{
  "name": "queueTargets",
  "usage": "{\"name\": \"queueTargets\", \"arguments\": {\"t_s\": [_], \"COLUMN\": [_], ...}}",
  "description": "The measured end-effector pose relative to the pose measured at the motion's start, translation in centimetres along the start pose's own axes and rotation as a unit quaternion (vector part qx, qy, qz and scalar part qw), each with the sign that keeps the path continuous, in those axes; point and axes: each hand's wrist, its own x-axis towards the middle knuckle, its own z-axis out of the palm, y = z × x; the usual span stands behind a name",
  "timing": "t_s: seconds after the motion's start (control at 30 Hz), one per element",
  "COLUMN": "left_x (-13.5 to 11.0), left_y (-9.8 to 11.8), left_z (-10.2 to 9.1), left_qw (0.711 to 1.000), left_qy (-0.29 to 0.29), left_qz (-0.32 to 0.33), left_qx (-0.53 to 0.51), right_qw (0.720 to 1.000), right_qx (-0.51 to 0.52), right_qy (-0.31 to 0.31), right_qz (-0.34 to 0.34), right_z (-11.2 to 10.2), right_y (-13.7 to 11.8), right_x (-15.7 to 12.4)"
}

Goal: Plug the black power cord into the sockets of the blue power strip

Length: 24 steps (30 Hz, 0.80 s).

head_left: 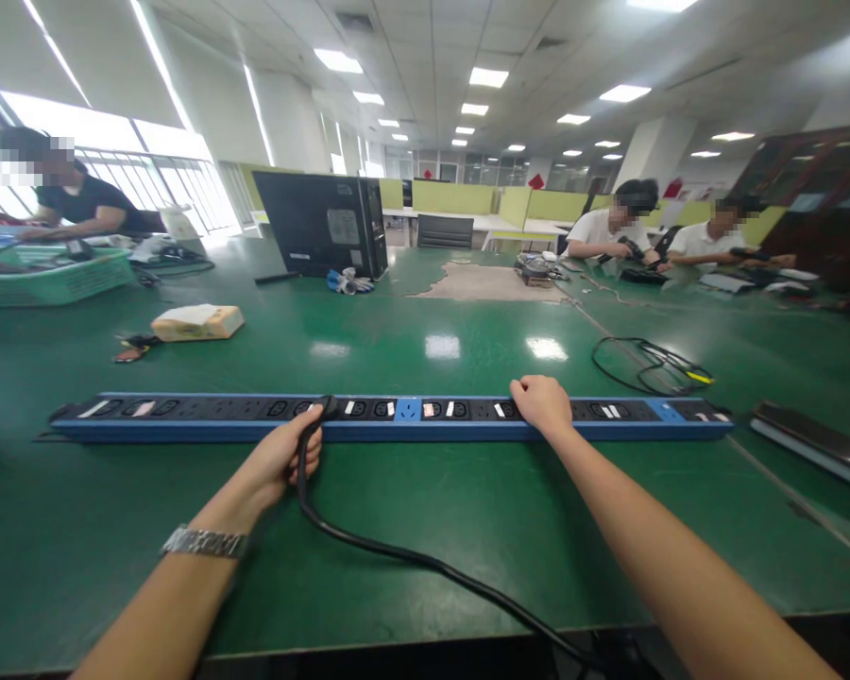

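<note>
A long blue and black power strip (397, 418) with several sockets lies across the green table (467, 510) in front of me. My left hand (283, 460), a metal watch on its wrist, is closed round a black cable (397, 552) just behind its plug (326, 408), which sits at a socket left of the strip's middle. The cable trails down to the table's near edge. My right hand (542, 404) is curled over the strip right of its middle, fingers pressed on its top.
A black computer tower (322, 225) stands at the back middle. A tissue pack (196, 322) and a green basket (49, 274) lie to the left. Coiled black wire (648, 366) and a flat dark device (814, 444) lie right. Three people sit at the far table ends.
</note>
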Motion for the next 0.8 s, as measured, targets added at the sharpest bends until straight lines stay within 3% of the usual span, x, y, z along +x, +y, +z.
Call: {"name": "queueTargets", "arguments": {"t_s": [0.13, 0.2, 0.3, 0.4, 0.5, 0.67, 0.8], "left_x": [-2.1, -3.5, -4.4, -3.2, -1.7, -1.2, -1.1], "left_y": [1.1, 1.6, 1.0, -0.8, -2.0, -2.1, -1.8], "left_z": [2.4, 5.1, 9.3, 11.9, 12.2, 10.6, 10.3], "left_qw": [0.996, 0.985, 0.987, 0.993, 0.994, 0.99, 0.991], "left_qy": [0.028, -0.019, -0.071, -0.054, -0.04, -0.003, -0.053], "left_qz": [0.074, 0.151, 0.142, 0.104, 0.095, 0.123, 0.108], "left_qx": [-0.046, -0.081, -0.015, 0.016, 0.043, 0.074, 0.055], "right_qw": [1.0, 1.0, 1.0, 1.0, 1.0, 1.0, 1.0], "right_qx": [0.0, -0.001, 0.001, 0.004, 0.005, 0.008, 0.01], "right_qy": [-0.007, -0.007, 0.002, 0.003, 0.003, 0.006, 0.005], "right_qz": [0.012, 0.014, 0.012, 0.01, 0.009, 0.008, 0.007], "right_z": [-0.1, -0.1, 0.0, 0.1, 0.2, 0.2, 0.2], "right_y": [-0.1, -0.1, -0.1, 0.0, 0.1, 0.1, 0.1], "right_x": [0.0, 0.1, 0.1, 0.2, 0.2, 0.2, 0.2]}}
